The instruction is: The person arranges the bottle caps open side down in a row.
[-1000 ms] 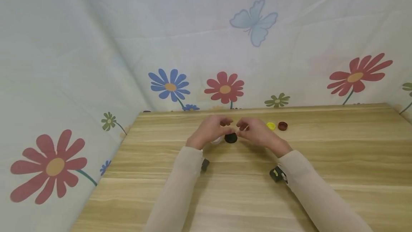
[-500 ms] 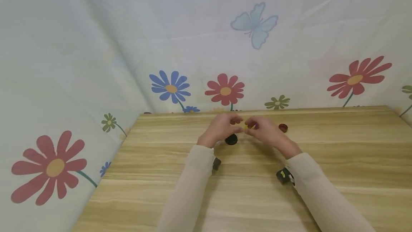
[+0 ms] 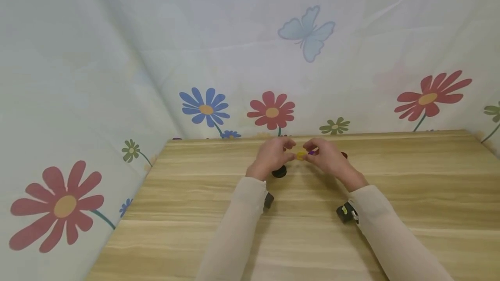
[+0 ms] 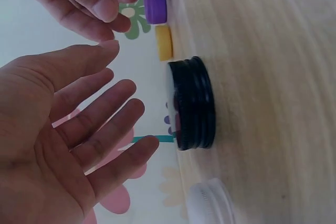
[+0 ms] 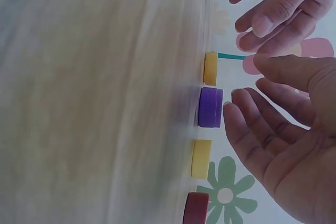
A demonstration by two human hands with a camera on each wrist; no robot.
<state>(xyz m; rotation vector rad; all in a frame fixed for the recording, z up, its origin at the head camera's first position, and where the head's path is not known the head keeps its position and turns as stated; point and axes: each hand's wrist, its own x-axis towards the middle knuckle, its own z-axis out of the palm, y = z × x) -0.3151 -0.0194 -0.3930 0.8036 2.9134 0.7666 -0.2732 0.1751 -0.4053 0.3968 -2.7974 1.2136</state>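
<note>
My left hand (image 3: 272, 155) and right hand (image 3: 328, 157) hover above a row of bottle caps, fingertips facing each other and loosely bent. Neither hand holds anything in the wrist views. Below the gap between them lie an orange-yellow cap (image 5: 210, 68) and a ribbed purple cap (image 5: 210, 107). Farther right come a lighter yellow cap (image 5: 201, 159) and a dark red cap (image 5: 196, 208). Below the left hand sits a larger black screw lid (image 4: 193, 103), with a clear whitish cap (image 4: 210, 203) beyond it. In the head view, the left hand covers that whitish cap.
The caps rest toward the back of a wood-grain table (image 3: 304, 237). Behind its far edge hangs a pale cloth (image 3: 234, 34) printed with flowers and a butterfly. Dark wrist devices (image 3: 345, 212) hang below both sleeves.
Both hands have shifted right, from above the black lid to around the orange-yellow and purple caps. The right hand now covers most of the dark red cap in the head view.
</note>
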